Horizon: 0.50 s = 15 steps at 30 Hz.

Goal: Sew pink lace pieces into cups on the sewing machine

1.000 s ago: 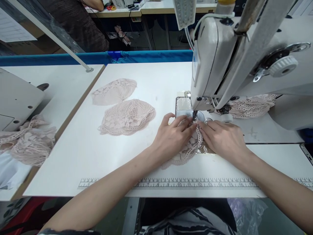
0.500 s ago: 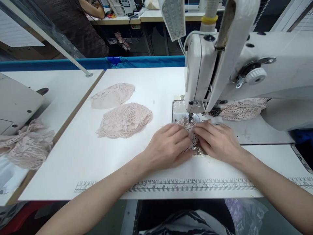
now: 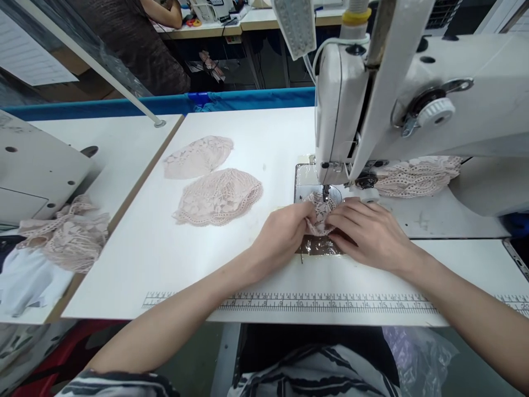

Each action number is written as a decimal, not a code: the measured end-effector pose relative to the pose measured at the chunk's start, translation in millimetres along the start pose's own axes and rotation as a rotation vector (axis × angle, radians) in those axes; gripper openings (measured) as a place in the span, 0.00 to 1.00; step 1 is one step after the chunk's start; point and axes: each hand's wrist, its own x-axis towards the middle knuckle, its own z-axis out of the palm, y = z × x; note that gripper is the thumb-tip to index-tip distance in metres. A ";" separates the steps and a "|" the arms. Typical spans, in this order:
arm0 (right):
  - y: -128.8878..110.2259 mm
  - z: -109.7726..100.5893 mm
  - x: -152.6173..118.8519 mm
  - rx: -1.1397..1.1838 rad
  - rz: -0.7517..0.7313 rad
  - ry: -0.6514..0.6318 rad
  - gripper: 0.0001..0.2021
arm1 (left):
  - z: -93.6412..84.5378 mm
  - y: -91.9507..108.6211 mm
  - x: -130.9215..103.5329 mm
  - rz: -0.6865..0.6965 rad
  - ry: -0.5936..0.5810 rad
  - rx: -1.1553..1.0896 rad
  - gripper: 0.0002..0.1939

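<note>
A small piece of pink lace (image 3: 320, 212) lies under the needle area of the white sewing machine (image 3: 341, 110). My left hand (image 3: 285, 231) is closed on the left edge of that lace, thumb and fingers pinched. On its right edge, the fingers of my right hand (image 3: 366, 231) are pressed together and grip the lace, with the fingertips partly bent under. The metal needle plate (image 3: 303, 177) shows behind the lace. Two flat lace cups, a plain upper one (image 3: 199, 157) and a scallop-edged lower one (image 3: 219, 197), rest on the white table to the left.
More lace is bunched behind the needle, under the machine arm (image 3: 417, 177). A lace heap (image 3: 78, 237) lies by another machine (image 3: 37, 171) at the left. A printed ruler (image 3: 322, 302) runs along the front edge. Across the blue rail (image 3: 264, 99), a person's arm (image 3: 163, 14) is visible.
My left hand has shifted left and now pinches the lace edge, leaving more of the piece visible. My right hand stays on the right side. The whole view has moved slightly.
</note>
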 end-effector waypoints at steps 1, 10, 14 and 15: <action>0.6 1.2 -0.2 -0.008 -0.009 0.031 0.07 | -2.5 -0.4 1.1 -0.035 0.003 -0.064 0.13; 5.4 6.6 1.1 -0.067 0.178 0.298 0.09 | -18.8 -1.3 29.6 0.014 -0.191 -0.060 0.12; 6.9 11.4 3.4 -0.069 0.268 0.316 0.14 | -15.4 -10.4 41.9 0.065 -0.267 0.115 0.16; 7.6 12.5 3.4 -0.070 0.286 0.305 0.15 | -13.9 -12.3 43.1 0.074 -0.261 0.150 0.14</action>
